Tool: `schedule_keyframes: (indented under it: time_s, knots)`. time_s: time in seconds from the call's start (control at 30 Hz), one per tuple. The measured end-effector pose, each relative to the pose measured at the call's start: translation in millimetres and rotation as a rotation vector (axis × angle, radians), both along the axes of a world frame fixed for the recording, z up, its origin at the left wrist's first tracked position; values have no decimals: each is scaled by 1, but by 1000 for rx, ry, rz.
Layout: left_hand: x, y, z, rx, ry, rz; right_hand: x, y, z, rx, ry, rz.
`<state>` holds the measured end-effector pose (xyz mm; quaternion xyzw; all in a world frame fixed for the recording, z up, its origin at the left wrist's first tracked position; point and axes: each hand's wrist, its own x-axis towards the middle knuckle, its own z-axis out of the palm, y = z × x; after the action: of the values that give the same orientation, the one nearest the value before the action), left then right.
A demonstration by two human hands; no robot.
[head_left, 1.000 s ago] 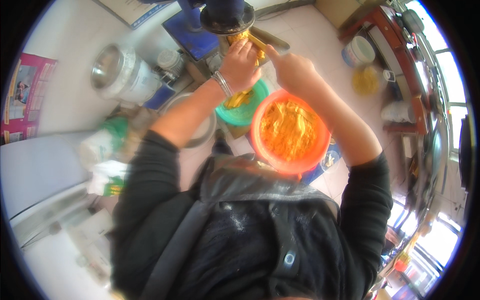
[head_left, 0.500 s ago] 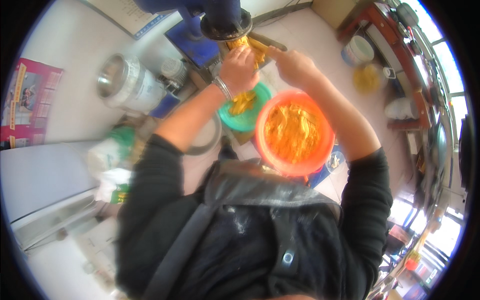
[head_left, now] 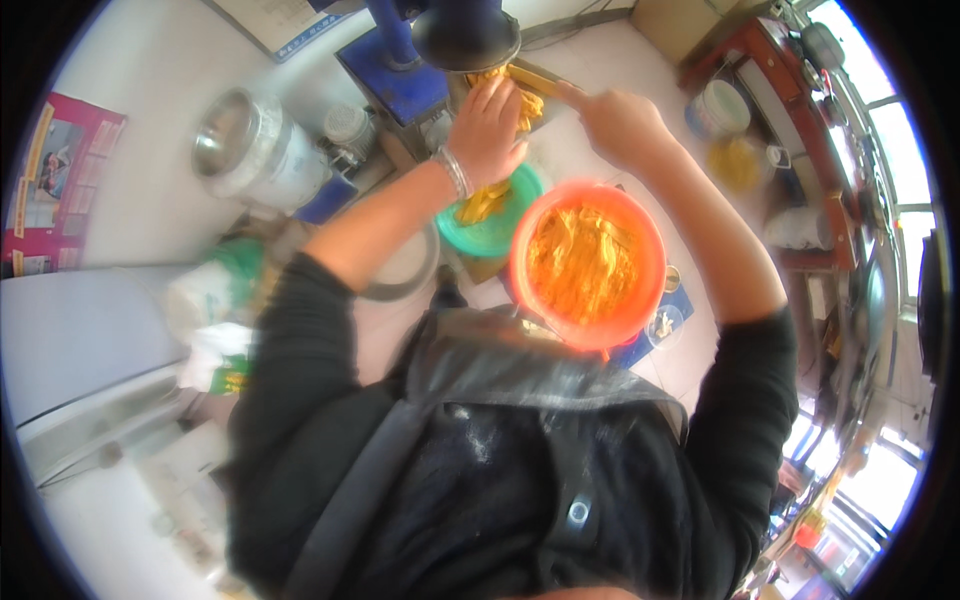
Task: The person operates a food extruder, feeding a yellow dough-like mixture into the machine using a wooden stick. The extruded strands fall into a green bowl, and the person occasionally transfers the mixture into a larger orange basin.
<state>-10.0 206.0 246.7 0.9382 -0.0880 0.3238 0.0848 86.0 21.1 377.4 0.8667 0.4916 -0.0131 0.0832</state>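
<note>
My left hand (head_left: 487,132), with a bracelet at its wrist, is closed over yellow strips (head_left: 532,108) that hang beneath the round dark mouth of a blue machine (head_left: 465,35). To its right, my right hand (head_left: 625,128) is closed on a long, narrow brownish tool (head_left: 540,80) that reaches toward the strips; blur hides its exact kind. Below my left hand sits a green basin (head_left: 483,238) with more yellow strips inside. Nearer to me, an orange-red basin (head_left: 655,265) holds a heap of orange-yellow strips (head_left: 582,262).
A metal pot (head_left: 255,150) stands at left beside a small motor. White and green bags (head_left: 205,300) lie below it. At right are a white bucket (head_left: 720,108) and a red-brown bench (head_left: 800,90). A clear cup (head_left: 663,325) stands near the orange-red basin.
My right hand has drawn back to the right with the tool. My left hand remains on the strips. The view has shifted slightly.
</note>
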Motion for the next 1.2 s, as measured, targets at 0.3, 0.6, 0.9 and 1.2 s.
schedule_keyframes:
  time_s: [0.3,0.6,0.9,1.2]
  knots:
    - [-1,10,-12,-51,5,-20,-13,-1,-6,-30,0,56]
    - [6,12,-14,-53,-10,-63,-5,10,-15,-4,26,61]
    - [7,13,-4,21,181,-80,-7,21,-21,-19,80,-32]
    - [-14,7,6,65,97,-38,-18,-22,8,-8,165,-82]
